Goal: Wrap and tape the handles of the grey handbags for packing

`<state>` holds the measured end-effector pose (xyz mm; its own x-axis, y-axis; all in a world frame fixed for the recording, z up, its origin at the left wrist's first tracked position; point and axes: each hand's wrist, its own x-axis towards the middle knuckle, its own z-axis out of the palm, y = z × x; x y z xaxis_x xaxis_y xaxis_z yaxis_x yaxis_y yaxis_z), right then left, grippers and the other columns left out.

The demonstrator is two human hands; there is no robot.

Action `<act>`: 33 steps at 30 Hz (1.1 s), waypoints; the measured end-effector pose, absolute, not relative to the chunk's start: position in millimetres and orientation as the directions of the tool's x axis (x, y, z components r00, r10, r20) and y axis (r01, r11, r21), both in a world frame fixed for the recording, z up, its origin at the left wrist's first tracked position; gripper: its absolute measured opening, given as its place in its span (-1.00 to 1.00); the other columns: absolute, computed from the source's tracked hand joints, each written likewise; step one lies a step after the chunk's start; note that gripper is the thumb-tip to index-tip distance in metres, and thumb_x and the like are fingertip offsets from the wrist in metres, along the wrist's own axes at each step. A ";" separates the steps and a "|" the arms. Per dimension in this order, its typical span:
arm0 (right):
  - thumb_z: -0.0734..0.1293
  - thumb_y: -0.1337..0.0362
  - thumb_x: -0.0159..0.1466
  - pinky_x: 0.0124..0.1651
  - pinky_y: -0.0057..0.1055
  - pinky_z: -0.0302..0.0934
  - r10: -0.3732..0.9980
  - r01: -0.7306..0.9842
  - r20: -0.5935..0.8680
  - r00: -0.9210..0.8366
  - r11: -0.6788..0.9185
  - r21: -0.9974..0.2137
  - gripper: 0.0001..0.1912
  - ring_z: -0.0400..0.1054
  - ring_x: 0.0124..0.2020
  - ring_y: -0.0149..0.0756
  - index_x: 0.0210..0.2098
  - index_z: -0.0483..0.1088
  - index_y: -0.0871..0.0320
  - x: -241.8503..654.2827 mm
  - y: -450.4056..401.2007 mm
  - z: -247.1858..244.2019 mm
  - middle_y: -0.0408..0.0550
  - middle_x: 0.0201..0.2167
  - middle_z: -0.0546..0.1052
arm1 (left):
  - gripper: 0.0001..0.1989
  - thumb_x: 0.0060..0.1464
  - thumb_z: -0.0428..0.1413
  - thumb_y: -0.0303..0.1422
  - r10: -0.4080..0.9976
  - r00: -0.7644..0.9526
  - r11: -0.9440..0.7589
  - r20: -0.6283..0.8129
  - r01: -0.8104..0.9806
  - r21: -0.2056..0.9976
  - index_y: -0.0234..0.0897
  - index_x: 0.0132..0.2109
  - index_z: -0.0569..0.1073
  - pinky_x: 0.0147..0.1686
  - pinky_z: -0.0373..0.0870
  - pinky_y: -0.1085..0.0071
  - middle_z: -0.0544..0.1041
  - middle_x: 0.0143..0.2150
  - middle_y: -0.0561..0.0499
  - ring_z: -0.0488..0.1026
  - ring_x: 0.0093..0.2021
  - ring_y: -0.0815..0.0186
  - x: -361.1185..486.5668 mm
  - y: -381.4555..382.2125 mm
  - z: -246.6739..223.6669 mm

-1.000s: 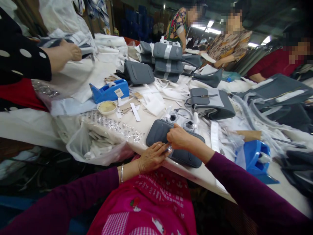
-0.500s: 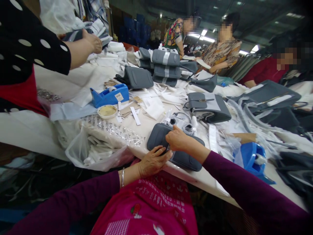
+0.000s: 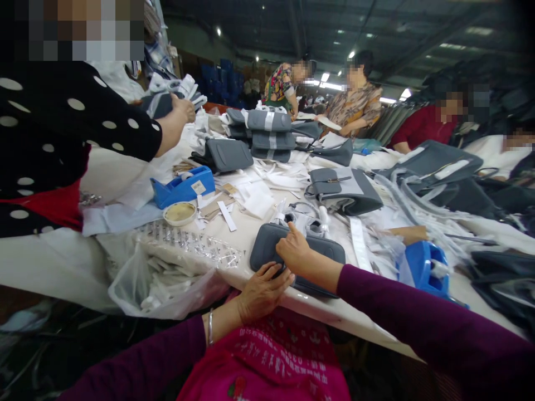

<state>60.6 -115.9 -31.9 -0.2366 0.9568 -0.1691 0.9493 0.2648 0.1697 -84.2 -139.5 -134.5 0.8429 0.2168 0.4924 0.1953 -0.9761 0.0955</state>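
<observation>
A dark grey handbag (image 3: 263, 245) lies at the table's near edge, its handles (image 3: 311, 217) wrapped in clear and white material on the far side. My left hand (image 3: 263, 289) grips its near edge, fingers bent over it. Above the bag's middle, my right hand (image 3: 298, 250) is closed, with one digit pointing up; whatever may be between its fingers is hidden. The left fingertips are close to the right hand. Beyond the bag lies another grey handbag (image 3: 345, 189) with a flap and strap.
Blue tape dispensers stand left (image 3: 184, 186) and right (image 3: 426, 270). A round tub (image 3: 179, 213) sits by paper strips. Grey bags are stacked (image 3: 271, 139) farther back. A clear plastic bag (image 3: 163, 289) hangs at the table edge. A co-worker's polka-dot sleeve (image 3: 125, 125) reaches in from the left; other people stand beyond.
My view has shifted slightly, and the co-worker at left appears farther into it. A digit of my right hand now points up more. Both hands remain at the grey handbag.
</observation>
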 end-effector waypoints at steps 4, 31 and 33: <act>0.47 0.37 0.00 0.28 -0.03 -0.33 0.978 0.942 -0.136 -0.160 0.192 0.274 -0.92 0.43 -0.24 -0.02 -0.55 0.48 0.14 77.6 -108.4 -15.3 0.01 -0.50 0.56 | -0.55 0.24 -0.04 -0.34 0.211 0.839 -0.977 0.502 0.198 0.080 -0.25 0.25 0.24 0.21 0.17 0.13 0.30 0.25 -0.05 0.22 0.18 0.15 -83.9 -139.8 -133.3; 0.32 -0.28 -0.07 0.22 -0.16 0.07 0.720 0.280 -0.153 0.677 -0.444 -0.851 0.17 0.20 0.19 0.10 0.32 -0.03 0.32 186.7 -184.3 -61.5 0.31 0.20 0.26 | -0.48 -0.01 0.18 -0.09 0.841 0.539 0.013 -0.053 0.077 0.997 -0.33 0.01 0.34 0.00 0.40 0.24 0.53 -0.04 -0.14 0.48 -0.04 0.12 -61.6 -55.3 -87.8; 0.32 -0.26 -0.05 0.20 -0.13 0.09 0.729 0.287 -0.165 0.664 -0.452 -0.844 0.13 0.24 0.16 0.09 0.32 -0.03 0.28 187.3 -190.2 -63.5 0.31 0.16 0.31 | -0.48 -0.01 0.18 -0.09 0.850 0.523 0.014 -0.063 0.097 0.995 -0.31 0.01 0.33 0.02 0.38 0.25 0.52 -0.03 -0.14 0.46 -0.02 0.12 -69.3 -68.7 -87.4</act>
<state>187.3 -190.2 -63.5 0.6638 0.7294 -0.1654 0.2868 -0.4525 -0.8444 -69.3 -68.7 -87.4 0.5226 0.8502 -0.0632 0.0970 0.0144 0.9952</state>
